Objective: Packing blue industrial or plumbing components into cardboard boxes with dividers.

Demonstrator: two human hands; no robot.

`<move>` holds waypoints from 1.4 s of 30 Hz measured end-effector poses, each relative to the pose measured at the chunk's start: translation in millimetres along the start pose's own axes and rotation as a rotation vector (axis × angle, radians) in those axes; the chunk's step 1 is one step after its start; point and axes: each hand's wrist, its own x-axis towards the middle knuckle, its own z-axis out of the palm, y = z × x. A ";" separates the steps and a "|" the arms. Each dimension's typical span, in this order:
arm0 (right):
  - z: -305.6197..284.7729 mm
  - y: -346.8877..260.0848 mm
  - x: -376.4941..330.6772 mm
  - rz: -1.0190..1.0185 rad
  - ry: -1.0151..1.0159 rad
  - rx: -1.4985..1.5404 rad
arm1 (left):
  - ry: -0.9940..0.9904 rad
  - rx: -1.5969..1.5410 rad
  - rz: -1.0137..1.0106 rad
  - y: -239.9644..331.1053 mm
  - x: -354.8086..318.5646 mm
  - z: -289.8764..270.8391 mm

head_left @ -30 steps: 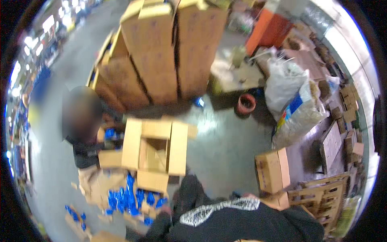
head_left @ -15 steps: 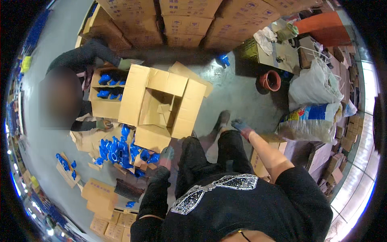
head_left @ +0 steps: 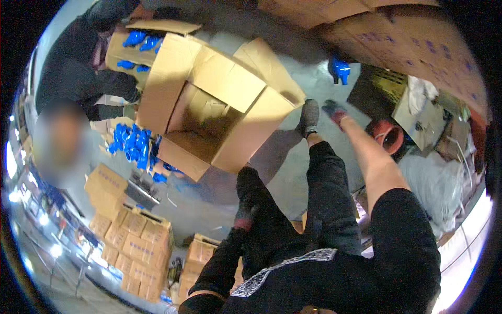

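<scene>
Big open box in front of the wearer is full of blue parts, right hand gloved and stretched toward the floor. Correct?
Not quite. In the head view the big open box is empty; the blue parts lie on the floor beside it. The right hand is gloved and stretched toward the floor.

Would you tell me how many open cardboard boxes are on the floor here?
2: a large empty box at centre, and a smaller box holding blue parts behind it. Others may be hidden.
</scene>
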 end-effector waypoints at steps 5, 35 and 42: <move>-16.9 122.6 101.3 0.341 0.167 0.856 | -0.016 0.507 -0.312 -23.6 30.5 80.0; -153.9 -157.3 145.9 -0.214 -0.048 2.211 | 0.061 0.624 0.110 51.0 69.2 20.0; -210.9 -390.1 146.1 -0.576 0.111 1.349 | 0.133 0.508 0.134 33.4 65.4 -3.2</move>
